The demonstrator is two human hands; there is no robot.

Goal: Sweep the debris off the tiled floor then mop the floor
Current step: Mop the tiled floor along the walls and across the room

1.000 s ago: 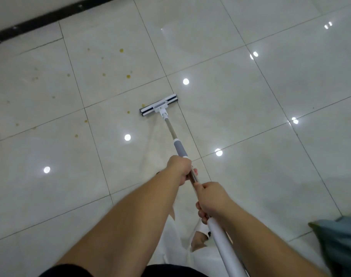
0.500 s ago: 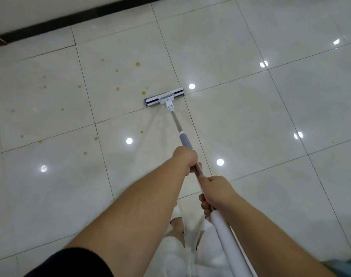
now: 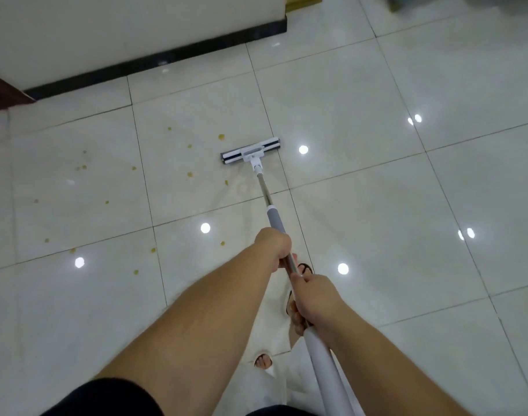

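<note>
A flat mop head (image 3: pixel 250 152), white with dark edges, lies on the glossy pale tiled floor (image 3: pixel 362 205) ahead of me. Its metal and grey handle (image 3: pixel 273 217) runs back to my hands. My left hand (image 3: pixel 273 246) is closed around the handle higher toward the head. My right hand (image 3: pixel 312 298) grips it lower, just above the thick white section (image 3: pixel 326 370). Several small yellow-brown spots (image 3: pixel 190 174) dot the tiles left of the mop head, and one (image 3: pixel 221 136) lies just beyond it.
A white wall with a black baseboard (image 3: pixel 154 63) runs across the far side, ending at a corner at top right. A dark brown edge (image 3: pixel 1 91) shows at far left. My sandalled feet (image 3: pixel 262 361) stand under the handle. Ceiling lights reflect in the tiles.
The mop head has slid forward over the tiles toward the wall, past some spots. Both hands kept their grip. The view tilted up, showing more wall and baseboard.
</note>
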